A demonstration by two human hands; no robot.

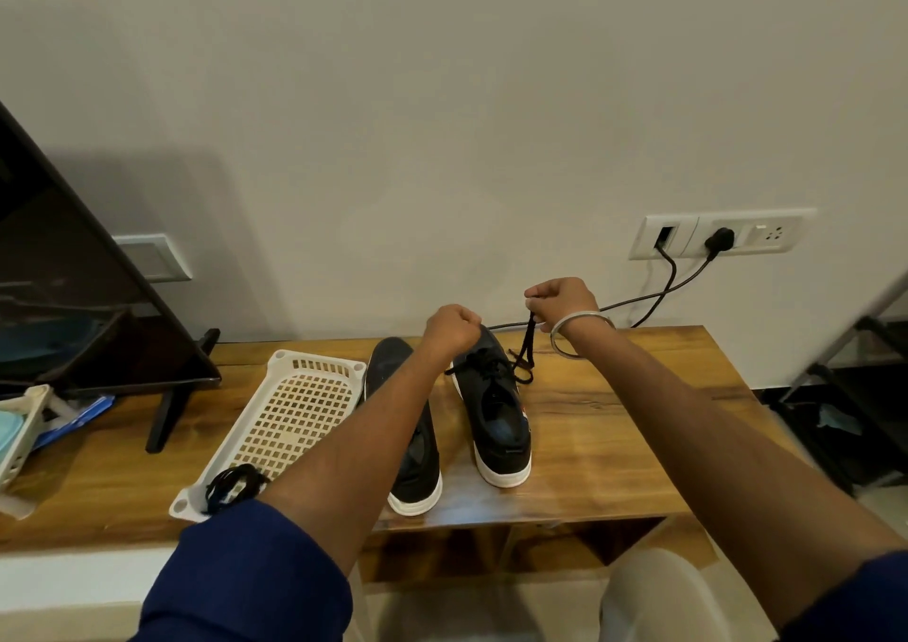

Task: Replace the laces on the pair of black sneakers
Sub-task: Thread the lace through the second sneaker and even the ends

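The right hand (560, 303) has its fingers curled, pinching a black lace (528, 346) that hangs down to the eyelets of the right sneaker (496, 415). The left hand (451, 327) is fisted above that shoe's toe (whether it grips the lace's other end cannot be told). A second black sneaker (408, 445) stands just beside, on the wooden table (614, 425). To the left lies a white perforated tray (295, 410) holding a bundle of black laces (233, 486).
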